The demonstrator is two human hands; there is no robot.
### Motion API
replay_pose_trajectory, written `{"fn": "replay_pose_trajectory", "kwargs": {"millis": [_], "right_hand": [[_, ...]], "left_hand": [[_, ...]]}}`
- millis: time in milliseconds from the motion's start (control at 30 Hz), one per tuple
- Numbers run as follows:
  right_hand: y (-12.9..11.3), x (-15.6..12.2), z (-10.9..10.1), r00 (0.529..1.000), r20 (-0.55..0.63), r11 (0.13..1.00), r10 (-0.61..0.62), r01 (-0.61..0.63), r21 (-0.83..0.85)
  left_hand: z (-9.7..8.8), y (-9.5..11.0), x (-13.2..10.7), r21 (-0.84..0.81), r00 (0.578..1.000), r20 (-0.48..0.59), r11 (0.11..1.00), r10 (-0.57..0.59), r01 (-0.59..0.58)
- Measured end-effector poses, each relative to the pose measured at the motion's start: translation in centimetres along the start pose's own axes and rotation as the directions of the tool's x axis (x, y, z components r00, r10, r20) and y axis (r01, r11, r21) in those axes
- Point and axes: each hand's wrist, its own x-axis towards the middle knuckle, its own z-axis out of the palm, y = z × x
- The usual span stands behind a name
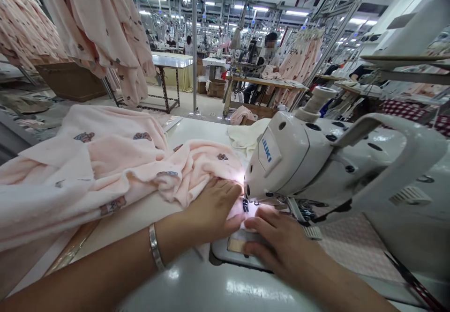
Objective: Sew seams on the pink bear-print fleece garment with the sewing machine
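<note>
A pale pink fleece garment with small bear prints lies heaped across the white sewing table. My left hand rests flat on the fabric, fingers stretched toward the needle. My right hand lies in front of the needle on the machine bed, fingers together and pressed down at the fabric's edge. Both hands sit just under the head of the white Juki sewing machine, whose lamp lights the cloth at the presser foot. A metal bangle circles my left wrist.
More pink garments hang on racks at upper left and behind. A person sits at another sewing table in the background. A thread cone stands on the machine. A cream cloth piece lies beyond the machine head.
</note>
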Motion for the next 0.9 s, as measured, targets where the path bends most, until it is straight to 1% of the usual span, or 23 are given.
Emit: {"fn": "replay_pose_trajectory", "kwargs": {"millis": [67,133,233,333,433,500,567,633,767,900], "right_hand": [[-0.3,0.1,-0.2,0.996,0.077,0.999,0.038,-0.041,0.036],[-0.8,-0.1,-0.2,0.994,0.1,0.996,0.049,-0.056,0.065],[-1.2,-0.6,0.2,0.996,0.072,0.994,0.047,-0.054,0.099],[-1.2,-0.8,0.5,0.998,0.047,0.991,0.037,-0.043,0.123],[-1.1,-0.8,0.6,0.998,0.049,0.986,0.046,-0.053,0.16],[-1.0,-0.9,0.6,0.996,0.054,0.982,0.066,-0.075,0.172],[-0.9,-1.0,0.6,0.995,0.052,0.98,0.087,-0.095,0.176],[-0.8,-1.0,0.6,0.994,0.057,0.975,0.094,-0.104,0.195],[-0.6,-1.0,0.6,0.989,0.093,0.955,0.119,-0.14,0.261],[-0.6,-0.8,0.6,0.979,0.109,0.951,0.172,-0.194,0.241]], "left_hand": [[0.2,0.0,-0.1,-0.003,1.0,-0.003,1.0,0.022,-0.022],[0.2,0.3,-0.6,-0.009,0.999,0.02,0.999,0.04,-0.04],[0.1,0.7,-1.5,-0.026,0.998,0.054,0.999,0.043,-0.041],[-0.2,0.9,-1.6,-0.027,0.997,0.058,0.998,0.049,-0.048],[-0.3,1.0,-1.4,0.043,0.997,0.055,0.997,0.058,-0.06],[-0.1,0.9,-1.3,0.114,0.991,0.04,0.985,0.129,-0.133],[0.2,0.8,-1.4,0.14,0.974,0.027,0.964,0.223,-0.224],[0.5,0.6,-1.6,0.099,0.966,0.039,0.961,0.257,-0.26],[0.6,0.4,-1.7,-0.013,0.972,0.079,0.975,0.221,-0.22],[0.3,0.5,-1.4,-0.035,0.969,0.084,0.972,0.234,-0.231]]}}
